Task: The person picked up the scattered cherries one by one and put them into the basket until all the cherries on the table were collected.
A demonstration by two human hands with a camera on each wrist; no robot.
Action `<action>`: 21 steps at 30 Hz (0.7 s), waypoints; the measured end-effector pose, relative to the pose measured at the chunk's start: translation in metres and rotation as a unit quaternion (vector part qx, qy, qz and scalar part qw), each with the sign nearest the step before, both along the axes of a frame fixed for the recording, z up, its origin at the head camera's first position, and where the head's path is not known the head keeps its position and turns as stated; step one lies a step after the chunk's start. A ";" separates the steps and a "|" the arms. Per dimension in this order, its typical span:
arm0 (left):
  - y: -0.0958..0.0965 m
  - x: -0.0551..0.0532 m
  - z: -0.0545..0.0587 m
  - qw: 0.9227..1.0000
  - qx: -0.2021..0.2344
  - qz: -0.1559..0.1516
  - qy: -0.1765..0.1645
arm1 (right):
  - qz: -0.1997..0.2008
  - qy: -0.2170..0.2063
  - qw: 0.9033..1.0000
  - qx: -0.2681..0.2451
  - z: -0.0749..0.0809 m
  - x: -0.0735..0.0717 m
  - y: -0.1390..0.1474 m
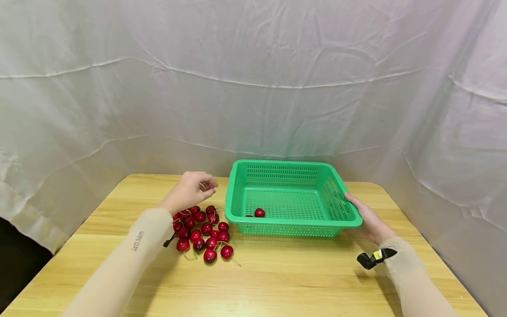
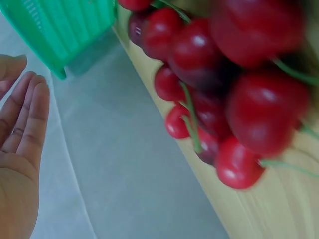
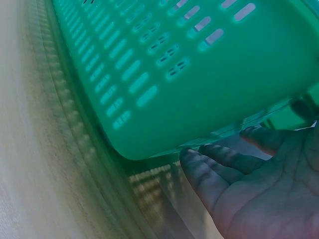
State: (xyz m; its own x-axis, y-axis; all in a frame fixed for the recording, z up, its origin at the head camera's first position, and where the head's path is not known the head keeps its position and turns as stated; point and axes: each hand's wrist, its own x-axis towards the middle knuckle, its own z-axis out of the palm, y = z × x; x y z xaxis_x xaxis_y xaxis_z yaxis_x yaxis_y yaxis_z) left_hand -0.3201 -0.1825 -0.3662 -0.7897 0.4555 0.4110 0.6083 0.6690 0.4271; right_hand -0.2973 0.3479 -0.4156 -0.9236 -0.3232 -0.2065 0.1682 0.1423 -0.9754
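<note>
My left hand is above the back of a pile of red cherries, with its fingers loosely bent and nothing between them. In the left wrist view, its fingers are apart from the cherries, several of which have green stems. To the right of the pile stands a green plastic basket with slotted walls. Inside it lies a cherry, and another is mostly hidden behind the front rim. My right hand holds the basket's right side, thumb at the rim and fingertips against the outer wall.
Everything stands on a light wooden table. Pale cloth hangs behind the table and along its sides. Small black wrist cameras are strapped to both forearms; the right wrist camera sits just over the tabletop.
</note>
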 end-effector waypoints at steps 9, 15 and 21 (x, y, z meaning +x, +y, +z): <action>-0.029 0.002 -0.014 0.998 -0.047 0.017 -0.023 | -0.007 -0.001 1.000 -0.001 0.000 0.000 0.001; -0.052 0.004 -0.023 0.995 -0.083 0.041 -0.032 | -0.007 -0.001 1.000 -0.009 -0.001 -0.001 0.001; -0.074 0.010 -0.030 0.993 -0.088 0.051 -0.067 | 0.000 -0.005 1.000 -0.016 -0.001 -0.002 0.001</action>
State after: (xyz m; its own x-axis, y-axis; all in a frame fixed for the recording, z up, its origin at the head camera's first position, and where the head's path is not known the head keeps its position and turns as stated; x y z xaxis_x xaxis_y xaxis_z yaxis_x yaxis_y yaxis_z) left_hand -0.3102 -0.2565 -0.3964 -0.8781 0.4248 0.2202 0.4781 0.7959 0.3715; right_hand -0.2991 0.3489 -0.4169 -0.9215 -0.3296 -0.2054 0.1778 0.1120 -0.9777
